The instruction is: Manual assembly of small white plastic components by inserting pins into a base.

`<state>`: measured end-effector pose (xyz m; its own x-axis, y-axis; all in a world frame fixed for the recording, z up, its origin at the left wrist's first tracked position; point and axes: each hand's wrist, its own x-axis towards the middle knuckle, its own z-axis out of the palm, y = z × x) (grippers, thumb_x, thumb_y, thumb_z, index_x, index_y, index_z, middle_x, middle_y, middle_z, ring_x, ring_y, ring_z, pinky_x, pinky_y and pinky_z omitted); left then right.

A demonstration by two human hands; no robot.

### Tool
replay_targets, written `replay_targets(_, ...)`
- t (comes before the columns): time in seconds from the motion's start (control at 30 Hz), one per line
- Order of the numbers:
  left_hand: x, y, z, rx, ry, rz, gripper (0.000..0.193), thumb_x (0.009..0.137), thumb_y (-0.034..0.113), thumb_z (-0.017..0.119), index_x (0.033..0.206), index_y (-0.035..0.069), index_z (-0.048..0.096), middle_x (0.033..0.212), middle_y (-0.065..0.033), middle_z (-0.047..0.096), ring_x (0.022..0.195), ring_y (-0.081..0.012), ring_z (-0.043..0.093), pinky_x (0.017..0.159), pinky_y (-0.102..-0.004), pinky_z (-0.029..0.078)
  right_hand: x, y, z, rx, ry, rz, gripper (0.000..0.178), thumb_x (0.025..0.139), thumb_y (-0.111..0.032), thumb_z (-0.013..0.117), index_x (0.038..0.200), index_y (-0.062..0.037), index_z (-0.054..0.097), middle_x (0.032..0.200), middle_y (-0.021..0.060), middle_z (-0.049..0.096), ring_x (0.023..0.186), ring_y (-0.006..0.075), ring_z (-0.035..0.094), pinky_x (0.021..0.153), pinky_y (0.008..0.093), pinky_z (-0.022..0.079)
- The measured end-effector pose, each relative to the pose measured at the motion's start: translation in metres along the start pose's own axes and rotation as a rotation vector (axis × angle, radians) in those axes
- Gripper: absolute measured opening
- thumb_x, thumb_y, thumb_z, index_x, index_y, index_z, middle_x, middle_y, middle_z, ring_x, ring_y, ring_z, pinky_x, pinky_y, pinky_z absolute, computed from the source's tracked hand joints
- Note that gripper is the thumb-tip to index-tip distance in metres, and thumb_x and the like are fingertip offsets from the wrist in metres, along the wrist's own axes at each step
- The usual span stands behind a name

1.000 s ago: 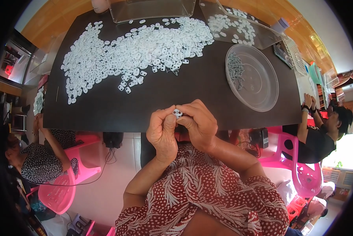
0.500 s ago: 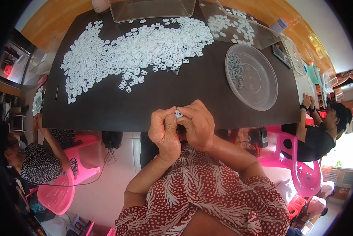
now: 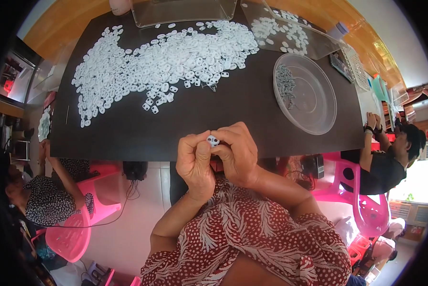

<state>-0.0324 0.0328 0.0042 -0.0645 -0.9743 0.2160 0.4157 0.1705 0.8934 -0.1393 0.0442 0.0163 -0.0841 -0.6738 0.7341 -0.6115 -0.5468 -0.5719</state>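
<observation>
A small white plastic piece with dark holes (image 3: 213, 140) is pinched between my two hands, just over the table's near edge. My left hand (image 3: 195, 164) grips it by thumb and forefinger from the left. From the other side, the fingertips of my right hand (image 3: 238, 152) close on the same piece. Beyond them a wide heap of small white oval plastic pieces (image 3: 161, 64) spreads over the dark table (image 3: 128, 136). To the right of my hands lies a round clear plastic tray (image 3: 314, 107), with grey screws (image 3: 285, 83) gathered at its left side.
A clear bin (image 3: 185, 19) stands at the far edge, and more white pieces lie by a clear sheet-like container (image 3: 314, 45) at the far right. People sit at either side, one on a pink chair (image 3: 73, 233) at left, one near another pink chair (image 3: 366, 209).
Both hands have shifted slightly left and turned a little, still pinching the piece, so more of its holed face shows. The heap and the tray look unchanged.
</observation>
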Motion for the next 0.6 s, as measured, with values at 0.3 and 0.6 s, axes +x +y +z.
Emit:
replay_targets(0.3,-0.003,0.0,0.004,0.01,-0.006,0.085,0.013,0.095,0.011,0.052,0.098,-0.001,0.055,0.088,-0.0024,0.052,0.08,-0.0077,0.046,0.073,-0.0211,0.04,0.0,-0.002,0.006,0.003,0.033,-0.042,0.018,0.08,0.002,0.06,0.097,0.0052,0.054,0.088,0.0159,0.058,0.072,0.0258,0.053,0.06,0.0321,0.045)
replay_targets(0.6,-0.007,-0.007,0.004,0.131,0.011,0.16,0.015,0.096,0.014,0.05,0.098,-0.001,0.053,0.087,-0.0031,0.051,0.077,-0.0086,0.045,0.07,-0.0223,0.039,-0.005,0.001,0.012,0.051,0.052,-0.032,0.015,0.081,0.005,0.058,0.096,0.0054,0.053,0.088,0.0169,0.057,0.069,0.0252,0.052,0.058,0.0323,0.044)
